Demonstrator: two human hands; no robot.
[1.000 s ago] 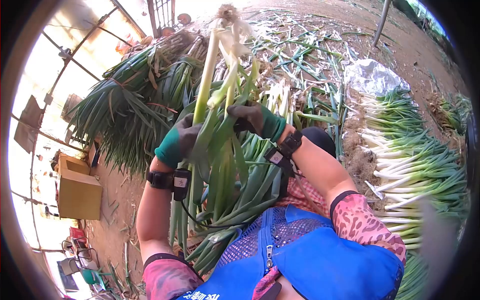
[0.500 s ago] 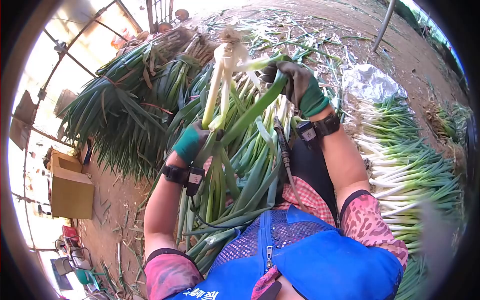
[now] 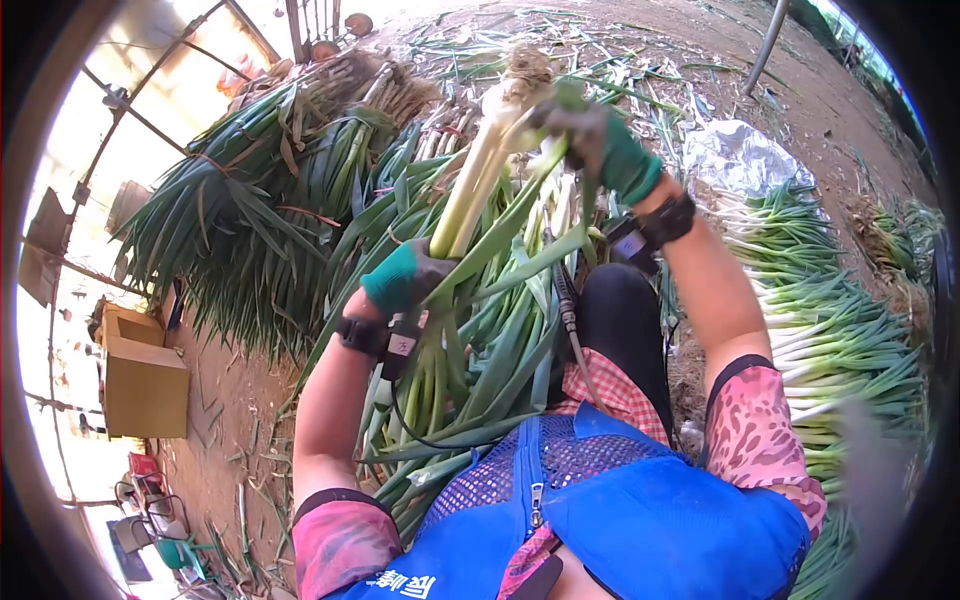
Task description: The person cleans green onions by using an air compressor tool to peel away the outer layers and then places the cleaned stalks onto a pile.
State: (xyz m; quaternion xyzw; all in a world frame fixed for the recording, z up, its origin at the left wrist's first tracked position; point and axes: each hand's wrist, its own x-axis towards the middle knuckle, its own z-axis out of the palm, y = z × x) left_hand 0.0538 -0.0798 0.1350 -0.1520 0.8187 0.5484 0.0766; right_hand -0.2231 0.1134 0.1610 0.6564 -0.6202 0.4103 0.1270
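My left hand (image 3: 410, 275), in a green and dark glove, is closed round a few long green onions (image 3: 478, 180), held with roots up and pale stalks tilted to the right. Their green leaves hang below the fist. Up by the root end is my right hand (image 3: 605, 150), gloved alike and smeared by motion. Its fingers are closed on a green onion leaf (image 3: 510, 220), which slants down from it towards the left hand. A pile of loose green onions (image 3: 510, 340) lies beneath, across my lap side.
Tied bundles of unpeeled green onions (image 3: 250, 200) are stacked at left. White, cleaned green onions (image 3: 800, 330) lie in a long row at right, beside a white plastic sheet (image 3: 745, 155). A dark wand with a hose (image 3: 565, 305) stands by my knee. A yellow box (image 3: 145, 385) is far left.
My right hand has pulled the leaf off to the right and is more blurred. The held green onions have tilted right, and the left hand has moved slightly right.
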